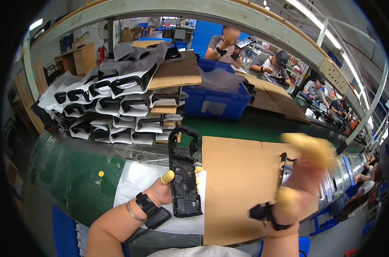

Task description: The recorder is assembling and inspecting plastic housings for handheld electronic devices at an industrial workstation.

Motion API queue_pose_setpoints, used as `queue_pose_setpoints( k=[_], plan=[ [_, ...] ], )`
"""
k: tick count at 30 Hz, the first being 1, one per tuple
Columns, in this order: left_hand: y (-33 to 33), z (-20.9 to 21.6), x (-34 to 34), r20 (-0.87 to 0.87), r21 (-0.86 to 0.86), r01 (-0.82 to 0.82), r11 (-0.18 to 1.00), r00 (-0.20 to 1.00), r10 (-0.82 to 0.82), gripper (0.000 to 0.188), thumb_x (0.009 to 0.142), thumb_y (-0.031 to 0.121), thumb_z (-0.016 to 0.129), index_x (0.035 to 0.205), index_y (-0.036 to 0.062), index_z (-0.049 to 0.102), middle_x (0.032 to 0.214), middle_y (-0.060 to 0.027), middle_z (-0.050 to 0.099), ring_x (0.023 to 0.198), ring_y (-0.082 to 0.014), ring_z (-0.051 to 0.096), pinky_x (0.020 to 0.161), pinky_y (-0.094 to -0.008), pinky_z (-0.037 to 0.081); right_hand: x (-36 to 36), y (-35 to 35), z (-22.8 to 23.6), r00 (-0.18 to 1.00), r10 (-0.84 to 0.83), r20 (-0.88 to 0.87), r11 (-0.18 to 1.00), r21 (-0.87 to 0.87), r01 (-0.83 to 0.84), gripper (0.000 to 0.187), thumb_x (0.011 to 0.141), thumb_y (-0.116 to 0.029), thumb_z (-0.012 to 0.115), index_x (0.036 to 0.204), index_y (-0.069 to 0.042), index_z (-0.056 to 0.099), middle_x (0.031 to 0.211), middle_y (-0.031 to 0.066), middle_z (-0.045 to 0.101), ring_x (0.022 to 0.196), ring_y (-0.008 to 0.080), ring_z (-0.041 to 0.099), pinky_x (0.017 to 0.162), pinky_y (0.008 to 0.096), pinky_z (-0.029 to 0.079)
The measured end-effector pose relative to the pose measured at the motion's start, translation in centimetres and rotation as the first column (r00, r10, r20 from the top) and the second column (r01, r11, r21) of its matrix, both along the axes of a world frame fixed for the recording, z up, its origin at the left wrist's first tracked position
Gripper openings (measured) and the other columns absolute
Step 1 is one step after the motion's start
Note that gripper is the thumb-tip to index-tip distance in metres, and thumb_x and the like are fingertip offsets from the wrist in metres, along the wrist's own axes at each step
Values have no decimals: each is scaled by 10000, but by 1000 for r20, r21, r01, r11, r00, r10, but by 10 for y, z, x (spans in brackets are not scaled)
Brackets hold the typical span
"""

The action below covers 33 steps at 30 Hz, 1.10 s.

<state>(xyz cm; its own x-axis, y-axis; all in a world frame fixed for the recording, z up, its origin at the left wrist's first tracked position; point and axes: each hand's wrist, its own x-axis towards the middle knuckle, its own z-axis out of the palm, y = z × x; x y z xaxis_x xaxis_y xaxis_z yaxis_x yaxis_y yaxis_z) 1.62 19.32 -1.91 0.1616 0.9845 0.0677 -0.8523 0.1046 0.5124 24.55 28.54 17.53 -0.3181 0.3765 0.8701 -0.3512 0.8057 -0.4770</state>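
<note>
My left hand (161,188), with yellow finger cots on its fingertips, grips a black plastic housing (185,185) by its left side. The housing stands roughly upright, a looped handle at its top and its ribbed inner face toward me. Beneath it lies a white sheet (132,182). My right hand (305,171), also in yellow finger cots, is raised over the right part of a brown cardboard sheet (237,184). Motion smears its fingers, so their grip is hidden. Close beside it, another black part (284,165) shows at the cardboard's right side, partly covered by the hand.
Stacked black handled parts wrapped in white sheets (121,85) rise at the back left, with cardboard between layers. A blue bin (220,100) stands behind the bench. A small yellow round piece (101,174) lies on the green mat (74,180). Several people work farther back and right.
</note>
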Motion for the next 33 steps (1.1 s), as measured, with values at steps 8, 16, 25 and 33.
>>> queue_pose_setpoints(
  k=[8,16,25,33],
  plan=[
    [9,15,14,-63,37,-14,999,998,17,1038,638,490,832,1425,39,328,1134,-103,618,1043,-205,609,959,-378,479,-43,12,-115,687,205,697,934,-348,74,972,743,-518,741,1370,83,306,1244,251,474,1108,357,504,950,449,405],
    [8,28,18,-187,52,-61,997,980,70,1124,605,513,846,1467,104,254,1344,-148,483,1245,-263,495,1057,-406,405,-45,6,-116,557,245,794,952,-306,17,1085,702,-549,764,1390,100,233,1253,287,480,1196,396,481,983,451,408],
    [8,21,17,-202,26,-38,999,978,43,1172,559,480,881,1462,80,249,1272,-115,536,1146,-241,557,1017,-415,444,-23,12,-91,664,44,747,994,-99,46,982,692,-432,818,1387,46,316,1233,228,525,1045,315,599,871,384,494],
    [14,9,14,-212,26,49,998,976,-42,1141,594,468,864,1464,59,248,1242,-70,560,1132,-191,558,996,-382,448,5,-4,24,986,-162,33,975,-148,166,608,762,-359,701,1212,17,543,1030,91,601,905,176,585,776,285,483]
  ],
)
